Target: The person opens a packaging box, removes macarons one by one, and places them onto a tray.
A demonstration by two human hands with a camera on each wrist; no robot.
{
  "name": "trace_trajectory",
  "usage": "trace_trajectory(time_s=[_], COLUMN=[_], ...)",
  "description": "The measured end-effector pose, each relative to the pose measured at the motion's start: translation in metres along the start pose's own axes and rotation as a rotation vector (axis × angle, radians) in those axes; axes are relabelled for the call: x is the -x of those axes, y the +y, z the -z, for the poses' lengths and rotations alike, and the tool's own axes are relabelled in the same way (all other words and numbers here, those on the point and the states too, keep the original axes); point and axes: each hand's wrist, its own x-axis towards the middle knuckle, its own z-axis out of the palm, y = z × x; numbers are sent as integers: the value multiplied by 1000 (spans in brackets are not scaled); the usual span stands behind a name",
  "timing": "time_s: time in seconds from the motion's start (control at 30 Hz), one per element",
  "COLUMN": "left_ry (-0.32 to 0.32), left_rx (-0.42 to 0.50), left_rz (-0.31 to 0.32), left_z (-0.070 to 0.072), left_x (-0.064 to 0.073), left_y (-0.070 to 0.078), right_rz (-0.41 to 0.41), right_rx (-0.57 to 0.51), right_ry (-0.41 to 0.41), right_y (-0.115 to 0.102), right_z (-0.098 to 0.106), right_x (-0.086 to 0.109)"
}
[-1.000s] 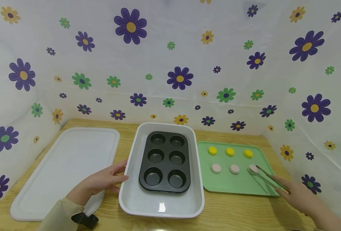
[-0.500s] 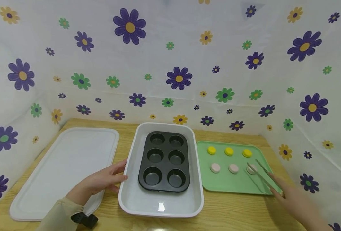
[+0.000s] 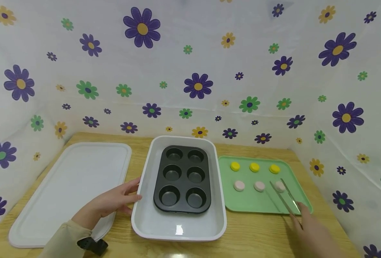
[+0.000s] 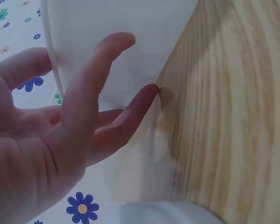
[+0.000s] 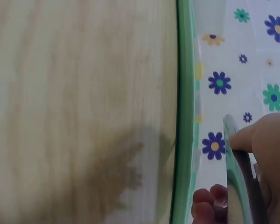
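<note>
In the head view my left hand [image 3: 111, 200] touches the left side of a white basin [image 3: 159, 226]. Its fingers [image 4: 135, 109] rest loosely against the outer wall in the left wrist view. A dark muffin pan [image 3: 183, 186] with bare cups lies inside. My right hand [image 3: 313, 233] grips metal tongs [image 3: 281, 198] over a green tray [image 3: 252, 205]. The tong arms stand apart, with the right pale pink disc [image 3: 280, 186] at their tips; contact is unclear. More pale pink discs [image 3: 239, 185] share that row, and yellow discs [image 3: 254, 167] form the row behind.
A flat white tray [image 3: 74, 186] lies at the left of the wooden table [image 3: 248, 233]. A black strap [image 3: 92, 245] is on my left wrist. Flower-patterned sheeting [image 3: 171, 43] encloses the back and sides.
The tongs have spread off the right pink disc, and my right hand has moved left and toward me. That disc still lies on the tray. My left hand stays put.
</note>
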Motion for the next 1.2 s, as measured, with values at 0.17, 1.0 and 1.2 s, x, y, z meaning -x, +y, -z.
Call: trace_trajectory(time_s=[0.17, 1.0, 1.2], left_ry=[-5, -14, -17], left_rx=[-6, 7, 7], left_rz=[2, -8, -11], left_z=[1, 4, 2], left_x=[1, -2, -1], left_y=[1, -5, -4], right_rz=[-9, -174, -160], right_rx=[-24, 5, 66], right_ry=[-4, -100, -115], right_y=[-7, -26, -27], right_z=[-10, -25, -17], right_x=[7, 22, 21])
